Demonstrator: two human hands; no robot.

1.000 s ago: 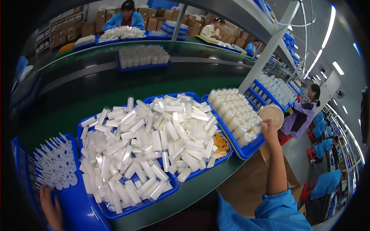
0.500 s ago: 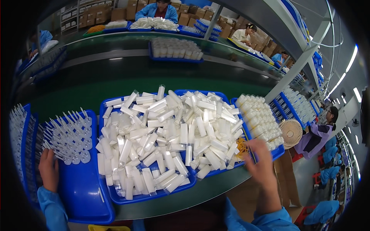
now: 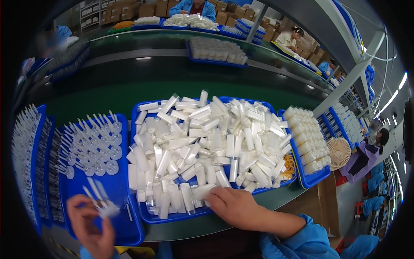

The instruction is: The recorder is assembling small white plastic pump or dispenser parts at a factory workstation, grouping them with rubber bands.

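My left hand (image 3: pixel 92 226) is over the near end of the left blue tray (image 3: pixel 97 196), its fingers closed on a whitish plastic piece with thin stems (image 3: pixel 107 209), blurred by motion. Similar stemmed pieces with round clear bases (image 3: pixel 97 144) stand in rows at that tray's far end. Reaching in from the right, my right hand (image 3: pixel 235 207) has its fingertips closed on a white tube in clear film (image 3: pixel 202 191) at the near edge of a heap of such tubes (image 3: pixel 181 146). The heap fills two blue trays (image 3: pixel 148 218); my fingers partly hide the tube.
Yellow bands (image 3: pixel 289 167) lie at the heap's right side. Beyond them is a blue tray (image 3: pixel 317 178) of whitish bundled pieces, with a fan (image 3: pixel 339 150) alongside. More filled trays (image 3: pixel 39 142) stand far left. A green conveyor (image 3: pixel 142 82) runs behind; co-workers sit across it.
My left hand has come nearer from the standing pieces and now holds a stemmed piece. My right hand has moved left from beside the yellow bands to the tubes. The view has shifted slightly.
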